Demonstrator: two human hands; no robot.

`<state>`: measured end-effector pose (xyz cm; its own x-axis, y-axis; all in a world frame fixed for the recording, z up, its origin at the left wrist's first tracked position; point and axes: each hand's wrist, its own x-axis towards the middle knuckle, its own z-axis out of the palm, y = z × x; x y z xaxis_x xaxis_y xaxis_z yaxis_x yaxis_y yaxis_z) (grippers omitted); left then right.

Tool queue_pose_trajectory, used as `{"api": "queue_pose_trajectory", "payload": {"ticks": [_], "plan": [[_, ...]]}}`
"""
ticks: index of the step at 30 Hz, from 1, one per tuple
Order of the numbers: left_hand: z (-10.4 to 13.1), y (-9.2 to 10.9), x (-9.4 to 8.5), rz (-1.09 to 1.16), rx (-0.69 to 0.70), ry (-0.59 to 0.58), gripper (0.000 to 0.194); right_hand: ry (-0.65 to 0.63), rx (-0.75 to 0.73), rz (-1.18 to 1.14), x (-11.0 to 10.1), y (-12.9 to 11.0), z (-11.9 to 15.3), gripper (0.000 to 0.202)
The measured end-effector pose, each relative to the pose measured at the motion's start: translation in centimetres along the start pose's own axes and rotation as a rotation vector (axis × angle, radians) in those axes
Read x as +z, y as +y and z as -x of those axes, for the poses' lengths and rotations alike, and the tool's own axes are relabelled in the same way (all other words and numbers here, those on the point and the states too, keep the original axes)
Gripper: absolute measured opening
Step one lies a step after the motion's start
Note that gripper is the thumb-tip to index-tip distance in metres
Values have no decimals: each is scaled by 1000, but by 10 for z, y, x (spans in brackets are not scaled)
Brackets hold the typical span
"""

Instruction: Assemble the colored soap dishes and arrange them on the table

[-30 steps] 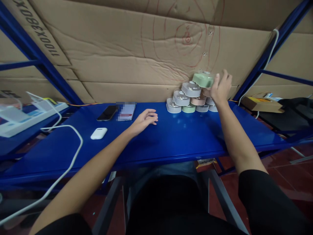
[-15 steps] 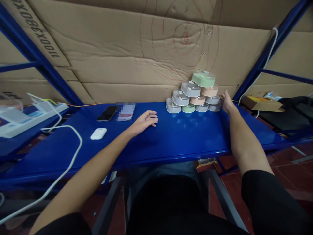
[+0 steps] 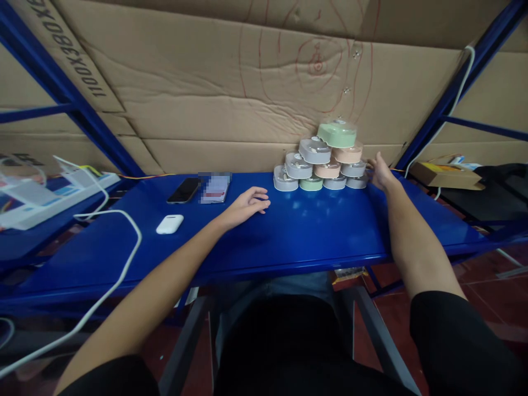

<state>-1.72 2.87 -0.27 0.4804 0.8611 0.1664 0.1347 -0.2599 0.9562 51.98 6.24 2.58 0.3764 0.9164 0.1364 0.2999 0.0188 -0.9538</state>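
A pyramid of small clear-lidded containers stands at the back of the blue table (image 3: 264,242). A green container (image 3: 337,135) tops it, above a grey container (image 3: 314,151) and a peach container (image 3: 348,153); more grey, peach and green ones form the lower tiers. My right hand (image 3: 381,173) is at the pyramid's right side, fingers extended against or very close to the lower grey containers, gripping none. Left of the pyramid, my left hand (image 3: 248,206) hovers over or rests on the table, fingers loosely bent and apart, holding nothing.
A dark phone (image 3: 183,190), a second phone with a lit screen (image 3: 216,188) and a white earbud case (image 3: 170,224) lie to the left. A white cable (image 3: 134,247) crosses the left side. A cardboard wall (image 3: 198,93) stands behind; blue frame posts flank the table.
The whole pyramid has slid a little left across the table, with my right hand following at its side. The tiers remain stacked. My left hand has hardly moved; the view has shifted slightly.
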Motion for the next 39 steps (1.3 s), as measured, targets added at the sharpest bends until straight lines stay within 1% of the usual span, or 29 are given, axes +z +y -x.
{"api": "queue_pose_trajectory", "payload": {"ticks": [3, 9, 13, 17, 26, 32, 39], "plan": [[-1, -1, -1, -5, 15, -7, 47, -11, 66, 12, 9, -6, 3, 96], [-1, 1, 1, -36, 17, -10, 52, -109, 43, 51, 24, -13, 8, 101], [0, 3, 2, -66, 1, 3, 54, -115, 45, 45, 33, -17, 12, 101], [-1, 3, 2, -91, 23, 13, 54, -120, 39, 30, 41, -21, 16, 100], [-1, 1, 2, -113, 36, 28, 58, -179, 11, 40, 55, -27, 25, 93], [-3, -3, 1, -116, 49, 44, 59, -229, -18, 60, 63, -29, 27, 94], [-5, -6, 0, -120, 51, 42, 62, -224, -3, 45, 72, -29, 26, 89]]}}
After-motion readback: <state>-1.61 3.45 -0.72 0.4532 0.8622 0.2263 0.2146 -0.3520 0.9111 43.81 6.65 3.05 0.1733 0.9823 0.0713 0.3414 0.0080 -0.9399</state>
